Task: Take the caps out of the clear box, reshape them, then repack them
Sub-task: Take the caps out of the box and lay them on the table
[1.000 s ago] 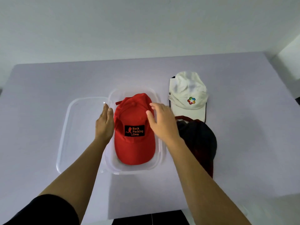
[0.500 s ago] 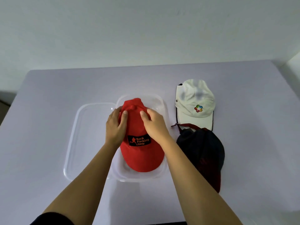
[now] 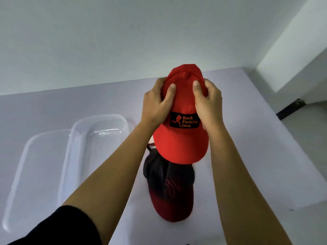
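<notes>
Where the red fabric cap (image 3: 180,145) with its black "Back Packing Gear" patch sits: held up off the table in both my hands, right of the box, its stiff curved brim pointing near, over the dark cap.
Left hand (image 3: 156,105): curled round the left side of the soft crown, thumb (image 3: 170,90) pressed on the front panel.
Right hand (image 3: 208,105): curled round the right side of the crown, thumb on the front as well.
Clear plastic box (image 3: 99,116): glossy, rectangular with rounded corners, on the table left of my arms.
Clear flat lid (image 3: 40,165): lying against the box's left side.
Dark cap (image 3: 169,184): blackish crown, dark-red brim with stitched lines, lying on the table below the red brim.
Table (image 3: 247,138): smooth, matte, pale lilac.
Sleeve (image 3: 62,227): black, on my left upper arm.
</notes>
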